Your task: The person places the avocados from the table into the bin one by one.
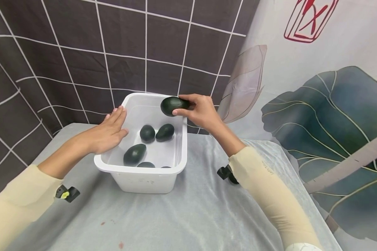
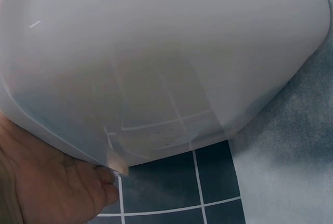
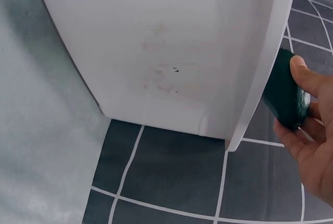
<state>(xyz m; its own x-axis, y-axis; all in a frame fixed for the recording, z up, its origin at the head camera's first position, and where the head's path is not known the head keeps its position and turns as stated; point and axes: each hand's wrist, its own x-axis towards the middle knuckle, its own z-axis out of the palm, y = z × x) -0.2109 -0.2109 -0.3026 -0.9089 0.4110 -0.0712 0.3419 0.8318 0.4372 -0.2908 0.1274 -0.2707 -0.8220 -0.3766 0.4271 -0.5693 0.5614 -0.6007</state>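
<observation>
A dark green avocado point(image 1: 172, 106) is pinched between the thumb and fingers of my right hand point(image 1: 202, 111), up at the back right rim of a white plastic tub point(image 1: 150, 169). The right wrist view shows the same avocado point(image 3: 285, 91) beside the tub's outer wall point(image 3: 156, 52). My left hand point(image 1: 108, 132) rests on the tub's left rim with straight fingers. Several more avocados lie on the tub floor, among them one at the middle point(image 1: 147, 133), one to its right point(image 1: 165, 132) and a larger one at the front left point(image 1: 134, 154). The front rim partly hides others.
The tub stands on a table under a grey-blue cloth point(image 1: 194, 216). Behind it hangs a dark curtain with a white grid point(image 1: 125, 42), and a leaf-patterned cloth point(image 1: 330, 115) hangs at the right. A small dark object point(image 1: 233, 179) lies by the right sleeve.
</observation>
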